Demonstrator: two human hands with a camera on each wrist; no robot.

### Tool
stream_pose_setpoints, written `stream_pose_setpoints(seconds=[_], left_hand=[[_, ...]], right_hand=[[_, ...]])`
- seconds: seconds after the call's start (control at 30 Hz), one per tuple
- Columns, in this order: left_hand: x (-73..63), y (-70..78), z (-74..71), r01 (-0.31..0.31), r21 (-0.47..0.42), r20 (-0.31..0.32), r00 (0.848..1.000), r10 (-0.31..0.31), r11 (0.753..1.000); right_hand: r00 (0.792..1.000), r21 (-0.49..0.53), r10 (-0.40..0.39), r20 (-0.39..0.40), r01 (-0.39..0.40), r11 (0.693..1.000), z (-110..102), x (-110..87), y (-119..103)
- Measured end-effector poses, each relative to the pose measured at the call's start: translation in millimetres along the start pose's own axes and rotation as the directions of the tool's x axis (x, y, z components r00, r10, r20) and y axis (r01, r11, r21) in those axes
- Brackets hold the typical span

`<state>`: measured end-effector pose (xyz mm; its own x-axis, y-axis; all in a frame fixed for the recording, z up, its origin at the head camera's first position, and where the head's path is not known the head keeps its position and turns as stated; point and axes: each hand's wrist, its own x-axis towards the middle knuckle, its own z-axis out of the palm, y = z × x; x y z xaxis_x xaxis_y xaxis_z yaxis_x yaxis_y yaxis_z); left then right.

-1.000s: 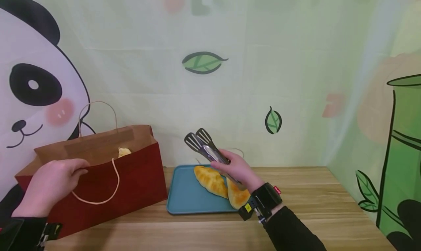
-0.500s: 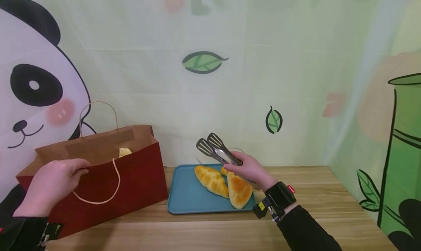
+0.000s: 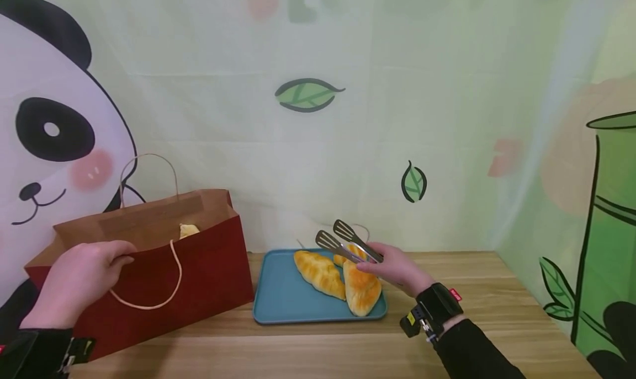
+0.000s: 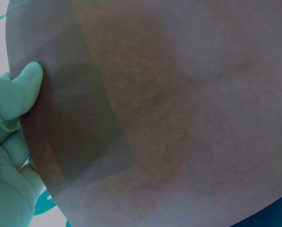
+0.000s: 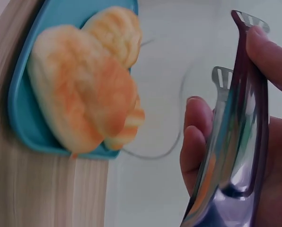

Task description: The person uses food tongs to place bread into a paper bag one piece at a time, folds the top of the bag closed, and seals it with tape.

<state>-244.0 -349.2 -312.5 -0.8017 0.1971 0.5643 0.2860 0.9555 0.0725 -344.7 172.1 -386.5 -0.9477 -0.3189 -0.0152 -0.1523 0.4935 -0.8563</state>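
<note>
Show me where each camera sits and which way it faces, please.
Head: worn on the head, facing forward and down; shows left hand, right hand, bag, tray.
Left wrist: worn there, faces the bag's wall closely; left fingers show.
Right wrist: worn there, faces tongs and bread; right fingers show.
Shared: head and right wrist both show tongs, bread, tray.
</note>
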Motion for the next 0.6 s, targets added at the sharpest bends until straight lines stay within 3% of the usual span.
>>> stream_pose_setpoints(seconds=[0.37,0.6], left_hand=[[0.4,1.3,0.3,0.009,-0.001,0.009,1.0,-0.009,1.0],[-0.7,1.1,0.8,0.009,-0.008,0.006,1.0,-0.009,1.0]], right_hand=[[0.989,-0.162,0.146,-0.037,-0.15,0.975,-8.6,-3.4,15.4],[0.991,-0.232,0.129,-0.029,-0.132,0.964,-9.0,-6.0,21.3]])
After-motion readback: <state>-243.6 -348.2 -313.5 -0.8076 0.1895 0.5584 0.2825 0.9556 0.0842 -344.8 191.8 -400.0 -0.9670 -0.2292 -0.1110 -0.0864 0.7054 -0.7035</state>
